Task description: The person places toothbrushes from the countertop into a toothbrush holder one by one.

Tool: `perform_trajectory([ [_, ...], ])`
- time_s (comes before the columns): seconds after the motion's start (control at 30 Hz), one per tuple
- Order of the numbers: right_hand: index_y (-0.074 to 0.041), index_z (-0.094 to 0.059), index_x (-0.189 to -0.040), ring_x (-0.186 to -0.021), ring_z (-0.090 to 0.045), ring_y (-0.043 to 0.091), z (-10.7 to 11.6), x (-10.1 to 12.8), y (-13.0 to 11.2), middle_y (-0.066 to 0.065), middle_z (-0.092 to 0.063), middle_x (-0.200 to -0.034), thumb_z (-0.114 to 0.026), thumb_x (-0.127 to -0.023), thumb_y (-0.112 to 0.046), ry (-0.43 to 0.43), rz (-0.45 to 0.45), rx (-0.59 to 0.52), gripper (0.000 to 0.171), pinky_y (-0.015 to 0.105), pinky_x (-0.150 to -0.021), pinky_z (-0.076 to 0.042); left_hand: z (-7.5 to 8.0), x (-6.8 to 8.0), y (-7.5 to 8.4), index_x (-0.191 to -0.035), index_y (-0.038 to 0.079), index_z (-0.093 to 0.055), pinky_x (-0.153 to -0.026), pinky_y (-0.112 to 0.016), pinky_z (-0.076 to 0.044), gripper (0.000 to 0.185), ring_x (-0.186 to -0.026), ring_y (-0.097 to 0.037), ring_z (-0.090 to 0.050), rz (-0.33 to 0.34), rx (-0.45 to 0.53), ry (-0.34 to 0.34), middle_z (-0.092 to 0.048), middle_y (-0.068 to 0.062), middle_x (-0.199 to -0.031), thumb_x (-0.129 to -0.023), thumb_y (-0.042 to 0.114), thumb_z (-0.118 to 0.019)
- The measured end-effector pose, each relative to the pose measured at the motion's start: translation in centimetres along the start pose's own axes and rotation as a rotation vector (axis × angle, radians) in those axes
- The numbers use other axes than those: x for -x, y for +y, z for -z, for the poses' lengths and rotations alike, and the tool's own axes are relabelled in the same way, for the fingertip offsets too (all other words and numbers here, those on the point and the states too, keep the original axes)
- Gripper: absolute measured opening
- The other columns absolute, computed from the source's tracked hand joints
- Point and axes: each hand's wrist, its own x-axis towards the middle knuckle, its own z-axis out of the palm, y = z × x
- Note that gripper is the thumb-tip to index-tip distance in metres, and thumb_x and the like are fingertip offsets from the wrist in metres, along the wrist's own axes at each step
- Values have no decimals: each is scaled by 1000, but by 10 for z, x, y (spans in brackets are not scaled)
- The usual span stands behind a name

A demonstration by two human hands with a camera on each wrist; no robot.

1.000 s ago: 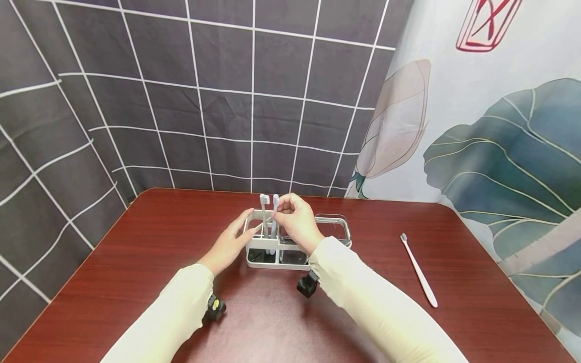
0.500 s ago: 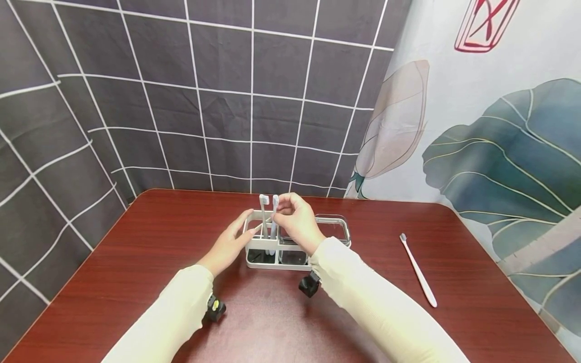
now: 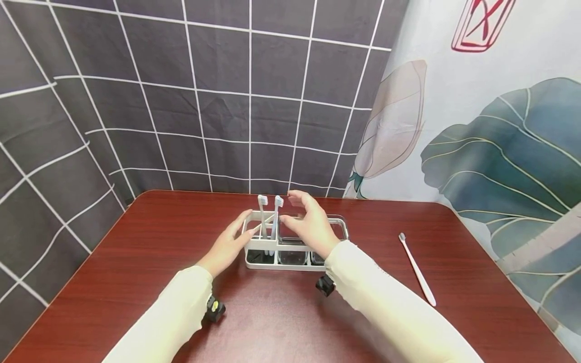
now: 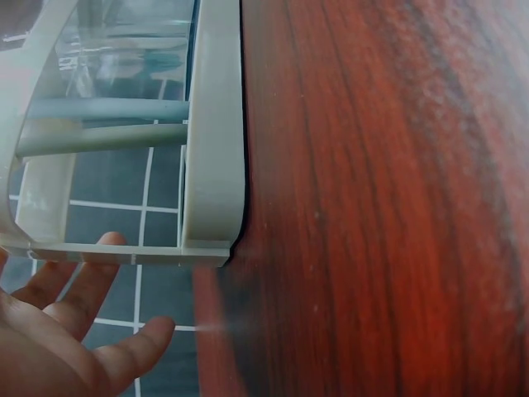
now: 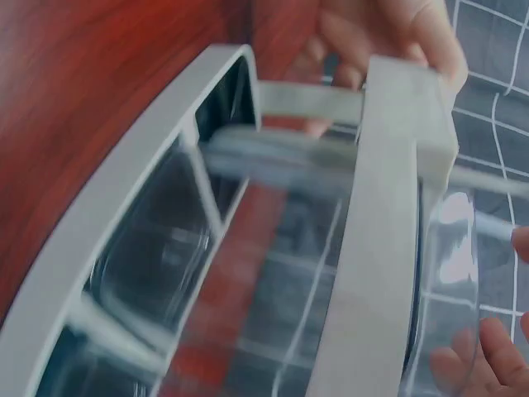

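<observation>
White holder [image 3: 272,259] contains two toothbrushes [image 3: 262,217].

Red-brown table [image 3: 136,282], white holder [image 3: 268,262] — dark grid-patterned backdrop [image 3: 181,101]

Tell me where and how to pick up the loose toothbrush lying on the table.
Pinch the white toothbrush at mid-handle from straight above. It lies flat on the table, bristle end pointing away, with bare wood on both sides, so fingers can likely close across the thin handle unhindered.
</observation>
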Motion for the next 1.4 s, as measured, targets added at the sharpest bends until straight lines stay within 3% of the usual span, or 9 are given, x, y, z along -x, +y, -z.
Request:
perform_trajectory([
  [0.4,-9,-43,-144,-136,-39,27,36,10,15,10,-44,-146,-73,-86,-28,19,154,362,69,46,-111,-33,0,3,-2,-153,16,-26,-115,-56,-16,60,-146,-31,-19,3,19,3,-25,-8,-158,-100,31,-50],
  [0.63,-11,-39,-147,-139,-34,27,54,14,34,11,-40,-150,-69,-87,-36,-14,188,546,72,47,-112,-30,1,3,-1,-153,14,-26,-115,-56,-16,60,-146,-31,-19,3,16,2,-24,-9,-159,-100,31,-50],
  [0.97,-8,-40,-147,-137,-37,32,86,18,59,16,-42,-147,-67,-88,-39,-2,208,653,71,50,-111,-30,-1,-1,-2,-154,17,-26,-115,-57,-17,61,-146,-30,-19,12,12,-2,-24,-8,-159,-100,30,-50],
  [1.4,-4,-39,-146,-134,-37,39,120,25,95,21,-42,-146,-60,-93,-36,52,72,703,66,56,-108,-31,0,0,1,-153,16,-26,-115,-56,-17,59,-146,-31,-19,-4,4,-5,-24,-9,-159,-101,29,-49],
])
